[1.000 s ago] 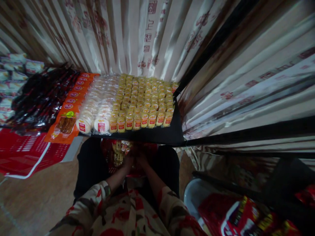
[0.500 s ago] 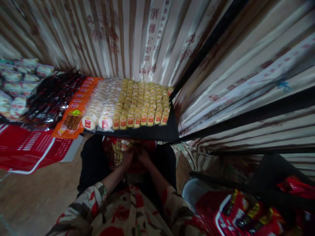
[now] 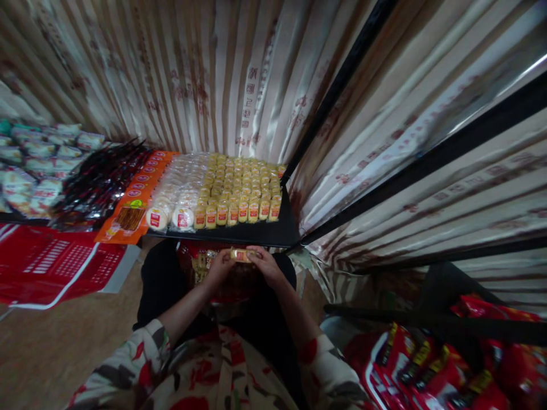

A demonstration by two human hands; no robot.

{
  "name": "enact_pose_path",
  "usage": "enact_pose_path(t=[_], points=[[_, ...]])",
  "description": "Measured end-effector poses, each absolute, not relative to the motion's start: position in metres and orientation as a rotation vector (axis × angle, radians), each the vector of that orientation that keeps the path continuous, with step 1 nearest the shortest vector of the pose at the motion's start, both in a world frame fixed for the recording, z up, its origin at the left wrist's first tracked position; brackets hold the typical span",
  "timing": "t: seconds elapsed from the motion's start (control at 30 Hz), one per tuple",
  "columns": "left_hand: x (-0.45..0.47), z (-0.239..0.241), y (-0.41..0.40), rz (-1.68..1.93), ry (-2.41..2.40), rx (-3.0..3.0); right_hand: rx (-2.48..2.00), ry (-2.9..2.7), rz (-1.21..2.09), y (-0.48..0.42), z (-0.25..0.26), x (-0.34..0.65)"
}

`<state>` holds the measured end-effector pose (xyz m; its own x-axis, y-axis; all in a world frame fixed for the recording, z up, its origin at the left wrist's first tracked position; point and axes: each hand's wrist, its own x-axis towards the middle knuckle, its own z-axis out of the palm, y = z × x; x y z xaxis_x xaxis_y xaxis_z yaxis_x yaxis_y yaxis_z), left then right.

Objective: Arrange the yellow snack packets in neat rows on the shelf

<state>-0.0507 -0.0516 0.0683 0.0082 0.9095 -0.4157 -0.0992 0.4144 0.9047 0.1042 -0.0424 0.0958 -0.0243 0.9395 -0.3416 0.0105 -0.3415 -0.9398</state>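
My left hand [image 3: 220, 266] and my right hand [image 3: 265, 263] are raised together just below the front edge of a black shelf [image 3: 256, 232]. Between their fingertips they hold a row of small yellow snack packets [image 3: 241, 254], one hand at each end. Under my hands, on my lap, lies an open red bag [image 3: 200, 267] with more yellow packets in it. On the shelf above stand several rows of the same yellow packets [image 3: 241, 191], with round white wrapped cakes [image 3: 175, 196] to their left.
Orange snack packs [image 3: 137, 196], dark red-black packets [image 3: 100, 179] and pale bags [image 3: 38, 162] fill the shelf's left. A red basket [image 3: 51, 265] sits at lower left. Red snack bags [image 3: 431, 364] pile at lower right. Striped curtains hang behind and right.
My hands have come up out of the red bag with a row of yellow packets between them. The view has tilted slightly upward and to the right.
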Motion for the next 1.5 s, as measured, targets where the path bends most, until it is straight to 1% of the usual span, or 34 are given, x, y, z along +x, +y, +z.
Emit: enact_pose_path(t=[0.2, 0.4, 0.53, 0.63, 0.8, 0.9, 1.0, 1.13, 1.27, 1.37, 1.5], points=[[-0.047, 0.094, -0.051, 0.945, 1.312, 0.751, -1.32, -0.918, 1.4, -0.042, 0.116, 0.099], [-0.037, 0.116, -0.056, 0.953, 1.312, 0.789, -1.212, -0.919, 1.371, -0.047, 0.115, 0.092], [-0.044, 0.118, -0.046, 0.802, 1.427, 1.112, -1.232, -0.943, 1.353, -0.047, 0.118, 0.097], [-0.051, 0.118, -0.029, 0.798, 1.5, 1.41, -1.25, -1.051, 1.332, -0.044, 0.124, 0.103], [-0.044, 0.129, -0.01, 0.789, 1.383, 1.669, -1.206, -1.3, 1.307, -0.035, 0.13, 0.108], [-0.035, 0.145, -0.003, 0.804, 1.341, 1.681, -1.236, -1.399, 1.222, -0.029, 0.133, 0.112], [-0.03, 0.165, 0.01, 0.83, 1.355, 1.667, -1.232, -1.37, 1.117, -0.019, 0.136, 0.12], [-0.024, 0.184, 0.041, 0.915, 1.429, 1.684, -1.365, -1.271, 0.75, 0.012, 0.138, 0.138], [-0.008, 0.191, 0.079, 0.957, 1.453, 1.685, -1.527, -1.316, 0.444, 0.057, 0.133, 0.155], [0.01, 0.199, 0.109, 1.008, 1.461, 1.69, -1.578, -1.351, 0.357, 0.085, 0.121, 0.16], [0.036, 0.215, 0.151, 1.075, 1.439, 1.718, -1.595, -1.346, 0.358, 0.099, 0.102, 0.161]])
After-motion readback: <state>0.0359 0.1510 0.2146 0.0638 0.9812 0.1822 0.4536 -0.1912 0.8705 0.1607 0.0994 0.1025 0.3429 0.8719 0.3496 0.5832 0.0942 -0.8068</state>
